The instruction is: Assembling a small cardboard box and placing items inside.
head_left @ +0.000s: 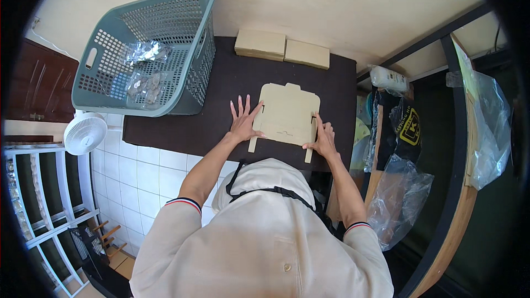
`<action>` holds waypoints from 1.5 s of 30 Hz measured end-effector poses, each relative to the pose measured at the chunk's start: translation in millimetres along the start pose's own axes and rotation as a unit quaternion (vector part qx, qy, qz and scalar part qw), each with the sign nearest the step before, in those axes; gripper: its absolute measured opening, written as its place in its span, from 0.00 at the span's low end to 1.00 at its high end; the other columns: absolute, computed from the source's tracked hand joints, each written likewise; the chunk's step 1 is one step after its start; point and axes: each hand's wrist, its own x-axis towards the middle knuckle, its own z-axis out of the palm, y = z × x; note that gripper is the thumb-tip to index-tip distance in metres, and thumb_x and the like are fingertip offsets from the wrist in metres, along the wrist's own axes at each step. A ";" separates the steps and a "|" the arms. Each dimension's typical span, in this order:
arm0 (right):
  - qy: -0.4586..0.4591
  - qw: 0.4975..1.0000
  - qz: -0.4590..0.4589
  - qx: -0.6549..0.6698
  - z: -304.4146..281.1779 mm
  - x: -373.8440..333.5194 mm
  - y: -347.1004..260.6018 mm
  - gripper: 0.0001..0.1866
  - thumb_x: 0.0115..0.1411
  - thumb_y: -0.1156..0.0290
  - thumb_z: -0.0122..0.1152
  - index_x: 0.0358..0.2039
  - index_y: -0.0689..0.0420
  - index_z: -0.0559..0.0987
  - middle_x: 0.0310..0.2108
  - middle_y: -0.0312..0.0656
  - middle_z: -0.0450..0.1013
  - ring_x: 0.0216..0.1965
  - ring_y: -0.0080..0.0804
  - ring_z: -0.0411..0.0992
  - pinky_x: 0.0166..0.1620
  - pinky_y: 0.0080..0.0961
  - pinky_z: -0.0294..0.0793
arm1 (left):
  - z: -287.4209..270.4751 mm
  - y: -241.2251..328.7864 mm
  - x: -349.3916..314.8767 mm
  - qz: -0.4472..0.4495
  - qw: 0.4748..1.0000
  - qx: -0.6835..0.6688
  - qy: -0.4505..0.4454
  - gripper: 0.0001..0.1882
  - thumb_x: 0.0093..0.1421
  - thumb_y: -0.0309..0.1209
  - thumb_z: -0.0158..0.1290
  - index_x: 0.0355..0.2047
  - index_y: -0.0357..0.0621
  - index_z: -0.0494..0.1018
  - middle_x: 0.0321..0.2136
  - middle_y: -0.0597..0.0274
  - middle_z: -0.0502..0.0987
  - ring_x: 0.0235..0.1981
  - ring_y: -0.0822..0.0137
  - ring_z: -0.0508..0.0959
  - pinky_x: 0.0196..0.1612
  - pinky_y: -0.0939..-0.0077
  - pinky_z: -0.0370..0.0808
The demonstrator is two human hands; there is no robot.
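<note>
- Nearest the camera: beige shirt [259, 243] of the person, short sleeves with striped cuffs, a dark strap [281, 191] crossing it.
- Tan cardboard blank [290, 111]: flat on the dark brown tabletop [171, 131], directly in front of the person. Tab on its far edge, a slot toward each side, one narrow strip reaching nearward at left and another at right.
- Hands: both unclenched. Left hand [244, 121], fingers fanned, lies at the blank's left edge, thumb touching near its near left corner. Right hand [324, 137] is at the right edge, index finger extended beside the right slot, thumb spread away from it near the near right corner; the other fingers are bent.
- Far edge of tabletop: two cardboard stacks side by side, left stack [259, 44] and right stack [307, 54], against the wall.
- Left on tabletop: grey-green perforated basket [194, 96], with clear packets [146, 86] inside; their contents are hard to make out through the glare.
- Left, beyond the tabletop: white fan [85, 132], above white tiles [138, 171].
- Right: dark-framed shelving [457, 110], with a black bag [407, 127] and, nearer, a clear plastic bag [398, 198].
</note>
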 end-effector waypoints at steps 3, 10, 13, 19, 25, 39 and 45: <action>0.003 1.000 0.004 0.007 -2.1 -2.6 5.6 0.82 0.28 0.53 0.92 0.81 0.36 0.47 0.47 0.51 0.66 0.50 0.54 0.67 0.55 0.51 0.66 | -5.9 14.0 -5.1 -0.028 0.999 0.006 -0.016 0.72 0.39 0.56 0.78 0.80 0.65 0.48 0.79 0.32 0.35 0.78 0.28 0.29 0.72 0.20 0.23; -0.007 0.998 -0.020 -0.067 -3.9 -7.6 -21.2 0.57 0.32 0.62 0.92 0.67 0.43 0.73 0.53 0.48 0.68 0.56 0.52 0.67 0.57 0.50 0.68 | -16.0 39.6 -13.4 0.088 0.994 0.070 0.011 0.49 0.40 0.39 0.78 0.66 0.49 0.74 0.77 0.34 0.48 0.80 0.34 0.36 0.72 0.18 0.26; -0.011 0.996 -0.078 -0.028 1.8 -12.3 -26.5 0.51 0.32 0.63 0.91 0.62 0.45 0.77 0.54 0.44 0.70 0.57 0.49 0.68 0.58 0.49 0.66 | -14.7 43.7 -16.9 0.119 0.989 0.030 0.078 0.30 0.44 0.34 0.75 0.50 0.44 0.83 0.62 0.48 0.71 0.72 0.46 0.58 0.74 0.26 0.38; 0.121 0.975 -0.174 0.059 12.7 -42.0 -42.7 0.07 0.54 0.76 0.73 0.34 0.58 0.85 0.38 0.41 0.77 0.47 0.45 0.72 0.52 0.42 0.67 | -0.8 33.4 -30.7 0.191 0.978 -0.084 0.004 0.15 0.50 0.29 0.70 0.40 0.43 0.84 0.42 0.60 0.81 0.51 0.56 0.75 0.60 0.49 0.66; 0.137 0.974 -0.179 0.003 43.6 -88.3 -49.9 0.09 0.54 0.77 0.71 0.37 0.60 0.84 0.39 0.43 0.75 0.47 0.43 0.72 0.51 0.42 0.68 | 8.1 43.5 -70.6 0.307 0.949 0.047 0.051 0.11 0.56 0.29 0.63 0.38 0.38 0.83 0.37 0.55 0.78 0.47 0.54 0.74 0.54 0.56 0.68; 0.029 0.980 -0.070 0.182 38.5 -61.8 -35.1 0.05 0.56 0.76 0.73 0.31 0.66 0.87 0.30 0.52 0.82 0.34 0.51 0.81 0.42 0.40 0.79 | 34.3 36.9 -69.5 0.106 0.977 -0.170 0.071 0.03 0.57 0.28 0.65 0.27 0.43 0.84 0.30 0.51 0.80 0.41 0.49 0.76 0.45 0.52 0.71; 0.062 0.974 0.092 0.200 50.7 -35.9 -23.7 0.08 0.49 0.74 0.78 0.20 0.61 0.85 0.21 0.54 0.79 0.26 0.50 0.83 0.33 0.39 0.80 | 44.9 41.8 -51.1 -0.038 0.993 -0.057 0.095 0.12 0.60 0.39 0.63 0.28 0.43 0.85 0.38 0.42 0.81 0.44 0.43 0.77 0.49 0.46 0.70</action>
